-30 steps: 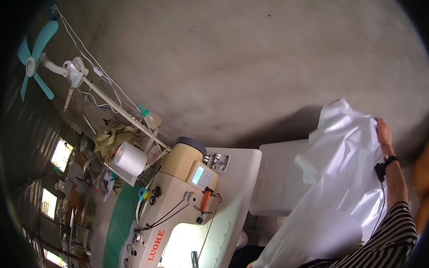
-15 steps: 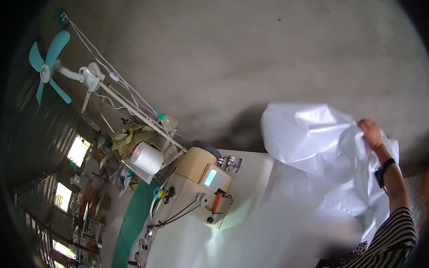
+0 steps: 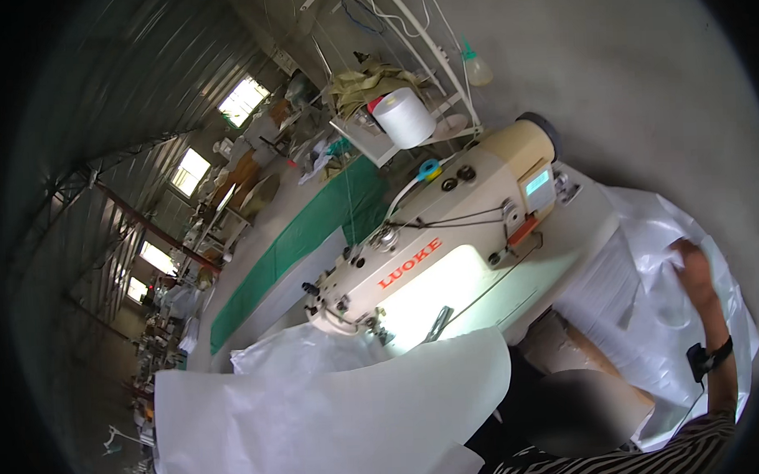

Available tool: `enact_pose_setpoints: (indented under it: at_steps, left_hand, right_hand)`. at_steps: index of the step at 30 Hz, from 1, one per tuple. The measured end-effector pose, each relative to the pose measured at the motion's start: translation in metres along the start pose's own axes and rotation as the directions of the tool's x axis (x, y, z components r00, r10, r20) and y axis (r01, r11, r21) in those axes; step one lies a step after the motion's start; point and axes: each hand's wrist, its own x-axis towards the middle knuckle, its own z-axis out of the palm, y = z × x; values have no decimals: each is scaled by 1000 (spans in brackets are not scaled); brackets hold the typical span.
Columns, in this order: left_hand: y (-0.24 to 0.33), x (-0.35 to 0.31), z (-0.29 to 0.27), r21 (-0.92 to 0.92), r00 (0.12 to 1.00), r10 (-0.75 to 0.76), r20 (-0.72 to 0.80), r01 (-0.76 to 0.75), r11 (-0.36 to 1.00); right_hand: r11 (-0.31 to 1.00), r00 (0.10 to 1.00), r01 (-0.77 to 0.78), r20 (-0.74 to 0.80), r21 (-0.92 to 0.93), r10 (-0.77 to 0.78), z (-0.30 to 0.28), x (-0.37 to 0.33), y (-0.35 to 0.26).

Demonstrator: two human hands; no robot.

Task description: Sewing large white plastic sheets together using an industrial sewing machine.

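Note:
On the right, my right hand [image 3: 696,276] has its fingers closed on a shiny white plastic sheet [image 3: 659,223]. A dark watch sits on that wrist, below a striped sleeve. My left hand is out of sight. A wide white sheet [image 3: 319,419] spreads across the front, its curved edge just before the sewing machine [image 3: 454,218]. The machine is beige, with a lit needle area and a small glowing screen. On its bed lies a small metal tool [image 3: 438,323], too unclear to name. A blurred grey shape [image 3: 582,405] hides part of the lower right.
A white thread cone [image 3: 405,117] stands on a rack behind the machine. A small bottle with a green tip [image 3: 476,66] hangs from the stand. Green cloth [image 3: 296,244] covers a long surface on the left. Stacked white material [image 3: 603,283] lies beside my right arm.
The view has swung leftward, so the sewing machine sits farther right and more of the workshop shows. The fan has left view. My right hand remains on the plastic sheet, now lying lower and flatter.

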Motion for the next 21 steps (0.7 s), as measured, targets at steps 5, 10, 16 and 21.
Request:
enact_pose_setpoints:
  at_steps: [5,10,16,21]
  left_hand:
    - [-7,0,-61,85,990,79,-120,-69,994]
    - [-25,-21,-110,172,954,137,-267,-93,981]
    - [-50,-43,-150,262,874,205,-441,-93,961]
    - [-65,-39,-179,347,781,299,-548,-113,931]
  right_hand:
    - [466,114,-530,604,709,-789,97,-46,-244]
    - [168,279,-488,335,857,-900,108,-82,-430]
    - [-24,435,-353,142,935,-889,110,-38,-563]
    - [264,295,-330,364,907,-883,183,-22,-585]
